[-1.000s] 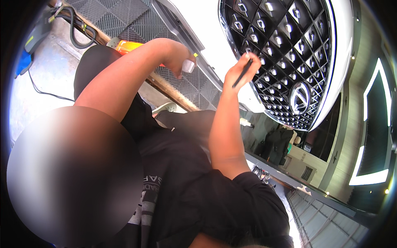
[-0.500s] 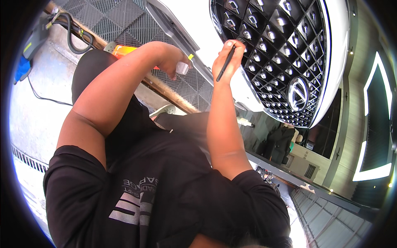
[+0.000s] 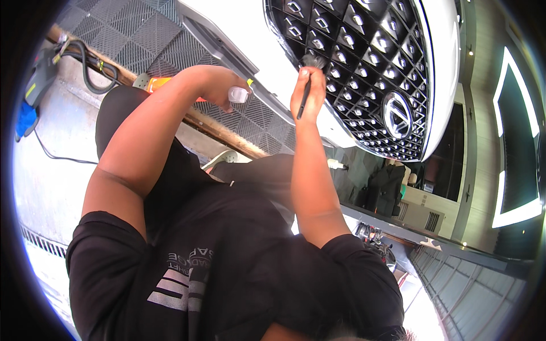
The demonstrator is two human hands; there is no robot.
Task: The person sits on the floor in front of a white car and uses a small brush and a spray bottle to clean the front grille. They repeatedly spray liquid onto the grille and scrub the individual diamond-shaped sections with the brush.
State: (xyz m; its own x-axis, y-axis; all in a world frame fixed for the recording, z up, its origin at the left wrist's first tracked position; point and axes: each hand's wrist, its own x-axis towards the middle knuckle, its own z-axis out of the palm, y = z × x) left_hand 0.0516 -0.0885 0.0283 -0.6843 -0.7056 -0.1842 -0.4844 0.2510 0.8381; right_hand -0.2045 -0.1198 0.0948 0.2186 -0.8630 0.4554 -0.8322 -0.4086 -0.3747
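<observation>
Daylight-bright overall: the pale floor [image 3: 60, 165] well left of the grille [image 3: 364, 74] washes out, as does the white bodywork [image 3: 227, 25] nearer it. Light strips [image 3: 517, 213] glare to its right. Farther out from it, lines bow toward dark, vignetted corners.

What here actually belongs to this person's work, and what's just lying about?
In use:
black brush, in the right hand, bristles at the dark grille
translucent piece, in the left hand

Apparently just lying about:
ribbed black hose
thin dark cable
blue object near the picture's left edge
</observation>
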